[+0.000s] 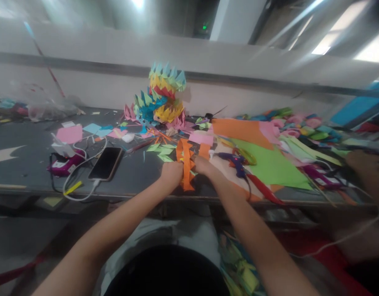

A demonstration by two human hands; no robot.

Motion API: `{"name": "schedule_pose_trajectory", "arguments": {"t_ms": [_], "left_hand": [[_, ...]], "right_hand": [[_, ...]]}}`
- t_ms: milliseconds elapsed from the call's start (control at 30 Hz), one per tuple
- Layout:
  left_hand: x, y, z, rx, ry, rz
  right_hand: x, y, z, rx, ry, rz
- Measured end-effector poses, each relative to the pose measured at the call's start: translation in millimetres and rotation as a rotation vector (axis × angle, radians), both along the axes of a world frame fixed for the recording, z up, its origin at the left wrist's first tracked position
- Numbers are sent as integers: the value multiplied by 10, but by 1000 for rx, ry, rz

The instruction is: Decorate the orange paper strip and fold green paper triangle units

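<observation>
Both of my hands hold an orange chain of folded paper pieces (185, 162) upright over the dark table's front edge (140, 195). My left hand (171, 172) is closed on the chain's left side. My right hand (203, 164) is closed on its right side, fingers pinched against the paper. Loose green folded triangles (163, 151) lie just behind my left hand. A tall multicoloured figure of folded paper (162, 98) stands at the back against the wall.
A phone (105, 163) on a white cable lies to the left, beside a purple device (65, 165). Orange and green paper sheets (263, 158), a blue glue gun (235, 161) and scissors lie to the right. Another person's hand (366, 172) rests at far right.
</observation>
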State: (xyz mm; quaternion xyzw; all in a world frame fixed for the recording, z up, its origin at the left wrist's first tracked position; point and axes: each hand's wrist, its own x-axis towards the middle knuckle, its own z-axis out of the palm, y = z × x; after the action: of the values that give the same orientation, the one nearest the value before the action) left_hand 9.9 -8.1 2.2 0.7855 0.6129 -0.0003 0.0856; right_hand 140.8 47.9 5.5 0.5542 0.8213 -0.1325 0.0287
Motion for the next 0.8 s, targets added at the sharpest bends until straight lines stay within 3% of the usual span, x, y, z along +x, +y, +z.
{"name": "schedule_pose_trajectory", "arguments": {"t_ms": [433, 667, 800], "left_hand": [[-11, -12, -141, 53, -2, 23], [76, -8, -124, 26, 6, 37], [92, -37, -98, 11, 5, 52]], "right_hand": [[-89, 112, 40, -123, -116, -118], [-53, 28, 100, -116, -16, -139], [63, -154, 193, -56, 129, -119]]}}
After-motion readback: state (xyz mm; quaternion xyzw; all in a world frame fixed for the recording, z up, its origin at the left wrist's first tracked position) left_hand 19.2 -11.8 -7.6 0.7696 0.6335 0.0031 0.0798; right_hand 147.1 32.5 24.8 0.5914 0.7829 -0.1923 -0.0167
